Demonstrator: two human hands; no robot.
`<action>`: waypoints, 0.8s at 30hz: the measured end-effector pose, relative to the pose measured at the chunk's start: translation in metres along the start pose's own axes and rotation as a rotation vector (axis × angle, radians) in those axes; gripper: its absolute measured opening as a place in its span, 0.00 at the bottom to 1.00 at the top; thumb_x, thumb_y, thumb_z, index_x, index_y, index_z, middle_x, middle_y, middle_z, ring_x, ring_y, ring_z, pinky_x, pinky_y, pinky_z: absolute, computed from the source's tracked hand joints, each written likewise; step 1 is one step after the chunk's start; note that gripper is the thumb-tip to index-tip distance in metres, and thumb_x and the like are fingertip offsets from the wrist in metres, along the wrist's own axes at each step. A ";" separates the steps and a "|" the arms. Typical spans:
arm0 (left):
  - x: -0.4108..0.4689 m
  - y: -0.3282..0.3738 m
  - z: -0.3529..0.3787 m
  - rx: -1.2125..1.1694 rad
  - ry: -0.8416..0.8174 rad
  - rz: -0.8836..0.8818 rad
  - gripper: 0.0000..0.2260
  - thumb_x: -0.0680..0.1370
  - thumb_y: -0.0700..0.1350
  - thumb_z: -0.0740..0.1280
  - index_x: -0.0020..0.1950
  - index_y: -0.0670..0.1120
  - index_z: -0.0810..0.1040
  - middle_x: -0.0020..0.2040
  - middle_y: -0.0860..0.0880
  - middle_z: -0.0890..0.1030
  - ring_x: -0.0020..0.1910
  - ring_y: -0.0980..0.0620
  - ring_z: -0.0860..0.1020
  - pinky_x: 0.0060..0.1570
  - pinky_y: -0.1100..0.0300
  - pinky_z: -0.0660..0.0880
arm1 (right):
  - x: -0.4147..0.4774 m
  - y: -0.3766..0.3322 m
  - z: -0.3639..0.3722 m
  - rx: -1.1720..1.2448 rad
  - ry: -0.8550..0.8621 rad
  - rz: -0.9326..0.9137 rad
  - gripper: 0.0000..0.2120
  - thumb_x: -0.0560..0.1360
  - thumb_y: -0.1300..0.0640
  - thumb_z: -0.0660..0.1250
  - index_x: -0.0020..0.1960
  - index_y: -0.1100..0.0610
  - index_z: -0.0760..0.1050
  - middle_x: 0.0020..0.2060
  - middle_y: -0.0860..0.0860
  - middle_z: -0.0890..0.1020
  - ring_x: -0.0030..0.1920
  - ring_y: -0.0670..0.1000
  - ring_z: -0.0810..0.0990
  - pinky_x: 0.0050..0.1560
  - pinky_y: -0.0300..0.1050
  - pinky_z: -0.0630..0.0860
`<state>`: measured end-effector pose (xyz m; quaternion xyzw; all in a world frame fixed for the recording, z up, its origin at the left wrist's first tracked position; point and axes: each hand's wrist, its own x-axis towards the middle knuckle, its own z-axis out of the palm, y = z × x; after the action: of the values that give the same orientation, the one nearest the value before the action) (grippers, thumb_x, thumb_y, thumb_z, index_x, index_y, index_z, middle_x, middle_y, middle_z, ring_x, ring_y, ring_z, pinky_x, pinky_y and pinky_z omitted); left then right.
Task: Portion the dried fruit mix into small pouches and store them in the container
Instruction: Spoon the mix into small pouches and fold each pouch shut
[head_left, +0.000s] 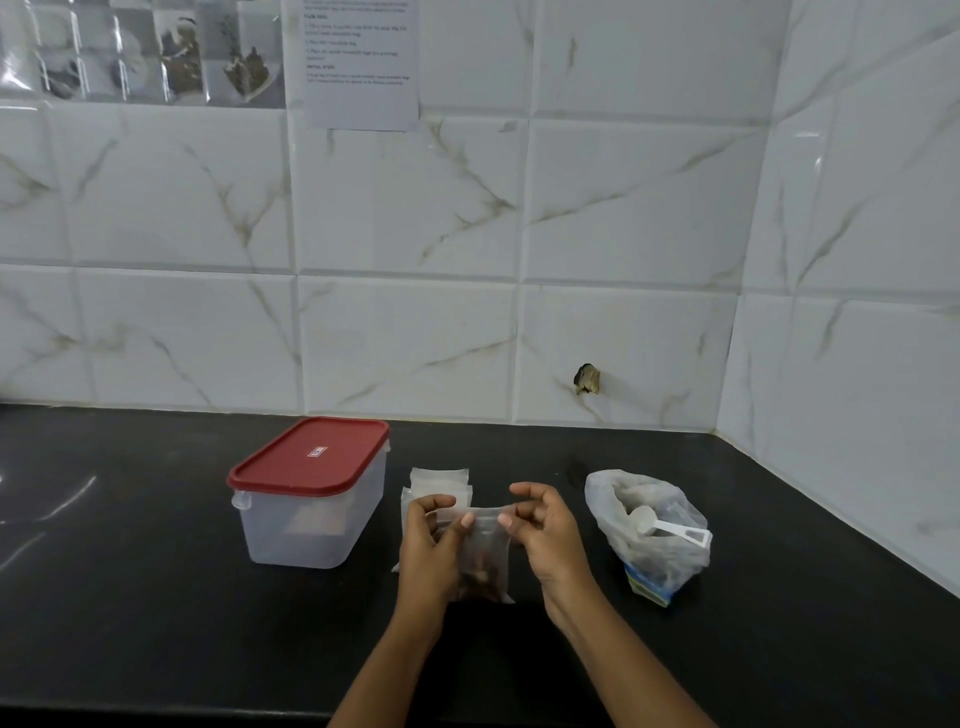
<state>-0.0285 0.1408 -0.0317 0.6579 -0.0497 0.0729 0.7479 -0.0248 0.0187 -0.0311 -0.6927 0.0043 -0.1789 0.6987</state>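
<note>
A left hand (431, 540) and right hand (540, 530) pinch the top edge of a small clear pouch (480, 561) over the black tabletop (156, 597), both grips narrow on thin film. Dried fruit sags at its bottom. It looks light, floppy and slippery; the stiffer seal strip seems the safest hold.

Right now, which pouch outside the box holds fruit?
The pouch held between the left hand and right hand; brown bits show inside. The stacked pouches behind look empty.
</note>
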 end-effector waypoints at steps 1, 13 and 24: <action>0.002 0.000 0.000 -0.021 0.003 -0.010 0.12 0.76 0.39 0.65 0.57 0.48 0.70 0.57 0.45 0.72 0.49 0.52 0.75 0.29 0.65 0.73 | 0.001 0.000 0.001 -0.003 0.010 0.009 0.15 0.73 0.69 0.66 0.52 0.52 0.73 0.38 0.53 0.78 0.45 0.51 0.80 0.46 0.42 0.75; 0.009 -0.007 -0.012 -0.191 0.029 -0.077 0.12 0.70 0.36 0.71 0.49 0.48 0.74 0.55 0.43 0.76 0.55 0.44 0.76 0.53 0.42 0.77 | -0.006 -0.007 0.003 0.064 -0.090 0.030 0.12 0.72 0.67 0.68 0.53 0.55 0.74 0.45 0.51 0.78 0.49 0.49 0.77 0.48 0.39 0.75; 0.003 -0.008 -0.013 -0.163 0.008 -0.069 0.06 0.76 0.42 0.65 0.50 0.41 0.75 0.53 0.43 0.77 0.51 0.47 0.77 0.40 0.57 0.75 | -0.003 -0.009 0.010 0.167 -0.048 0.088 0.17 0.72 0.74 0.64 0.56 0.58 0.70 0.36 0.52 0.77 0.43 0.47 0.77 0.44 0.39 0.73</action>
<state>-0.0243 0.1530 -0.0403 0.5958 -0.0296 0.0455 0.8013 -0.0275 0.0296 -0.0229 -0.6353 0.0029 -0.1309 0.7611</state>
